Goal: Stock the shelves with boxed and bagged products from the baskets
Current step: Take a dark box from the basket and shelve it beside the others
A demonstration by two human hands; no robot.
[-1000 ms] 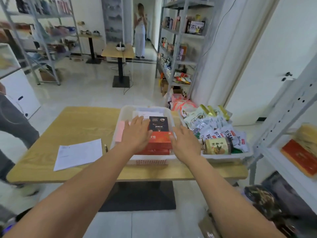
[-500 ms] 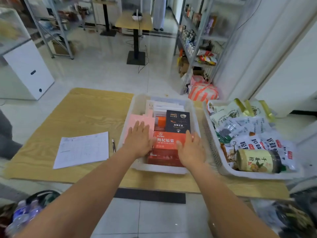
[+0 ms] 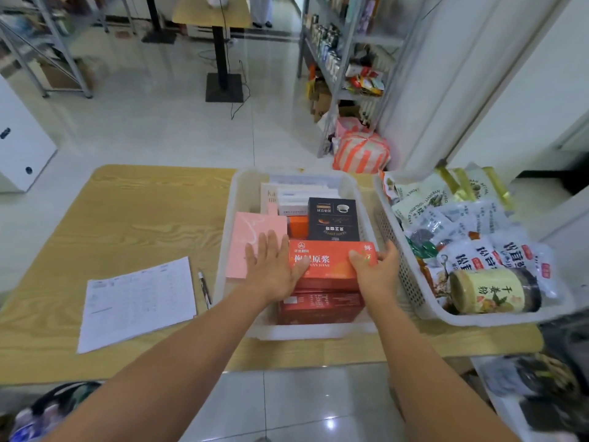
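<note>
Orange-red cardboard is what both hands are working on: the orange-red box lies at the near end of the white basket, on top of a second red box and just in front of a black box; it has not left the basket yet. The right hand takes the box's right end, thumb on the printed top and fingers bent round the end, squeezed against the basket wall; the left hand lies flat with straight, spread fingers over the pink box, its thumb on the orange-red box's left end, grasping nothing. I judge that the boxes are packed so tightly that one must be clamped from both ends and worked loose before it can go to the shelves. The bag basket sits just to the right, full of bags with a jar at its near end, untouched; a paper sheet and pen rest on the wooden table to the left.

Against half a second ago, the right hand has shifted from the box's top toward its right end; the left has barely moved; the view has tipped further down, so less of the far room shows.
</note>
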